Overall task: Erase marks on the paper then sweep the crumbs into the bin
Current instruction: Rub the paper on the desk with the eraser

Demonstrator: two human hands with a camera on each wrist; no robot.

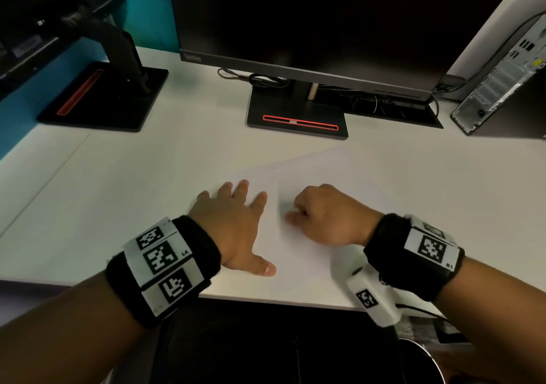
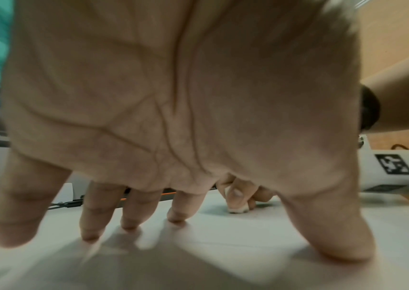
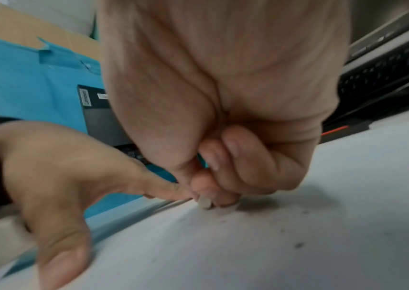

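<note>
A white sheet of paper lies on the white desk in front of me. My left hand lies flat on the sheet's left part, fingers spread and pressing down. My right hand is curled, its fingertips pinching a small white eraser whose tip touches the paper; the same eraser shows in the left wrist view. Dark eraser crumbs are scattered on the paper to the right of the eraser. In the head view the eraser is hidden under the fingers.
A monitor on a black stand is behind the paper, a second stand at the back left, a computer tower at the back right. A dark round bin rim shows below the desk's front edge, at lower right.
</note>
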